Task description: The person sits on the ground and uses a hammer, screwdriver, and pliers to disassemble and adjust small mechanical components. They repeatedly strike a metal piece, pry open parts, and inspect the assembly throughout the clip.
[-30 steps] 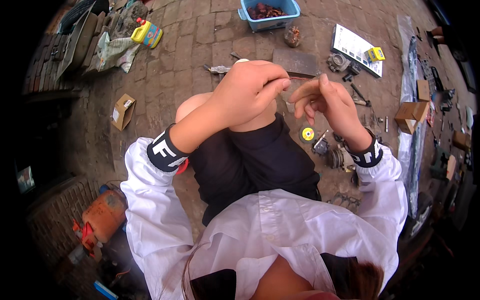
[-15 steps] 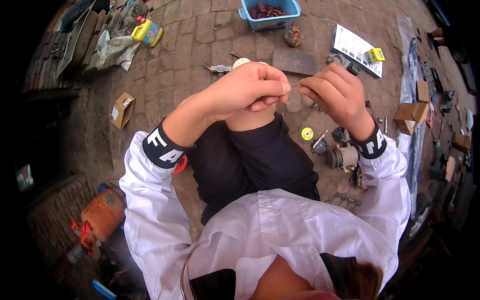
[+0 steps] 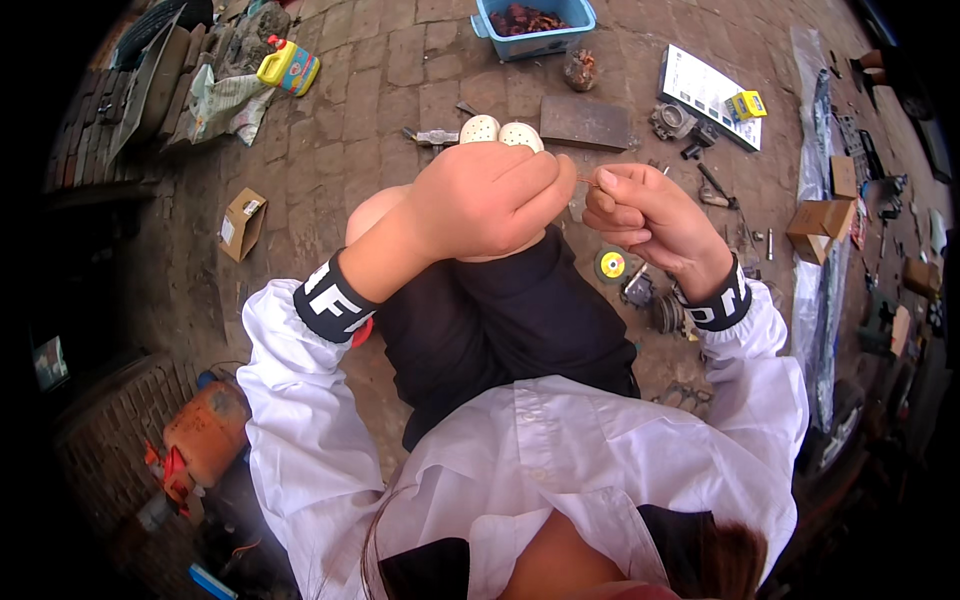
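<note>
My left hand (image 3: 500, 200) is pinched on a thin copper-coloured wire (image 3: 586, 182) above my bent knees, its fingertips partly hidden behind the curled fingers. Just right of it, my right hand (image 3: 645, 220) pinches the same wire between thumb and forefinger, with the other fingers curled. Behind the left hand show my pale perforated clogs (image 3: 479, 131). A dark metal plate (image 3: 585, 120) lies on the brick ground beyond the wire. A yellow-centred disc (image 3: 611, 263) lies below my right hand.
A blue tub (image 3: 534, 40) of reddish-brown pieces stands at the top. A yellow jug (image 3: 288, 66) and cardboard (image 3: 243, 222) are at left, an orange tank (image 3: 207, 435) at lower left. A white panel (image 3: 700, 90), metal parts (image 3: 670, 120), boxes (image 3: 822, 227) and tools are scattered at right.
My right hand has closed from loosely spread fingers to a pinch on the wire, then turned and dropped slightly. My left hand has lowered a little, uncovering more of the clogs.
</note>
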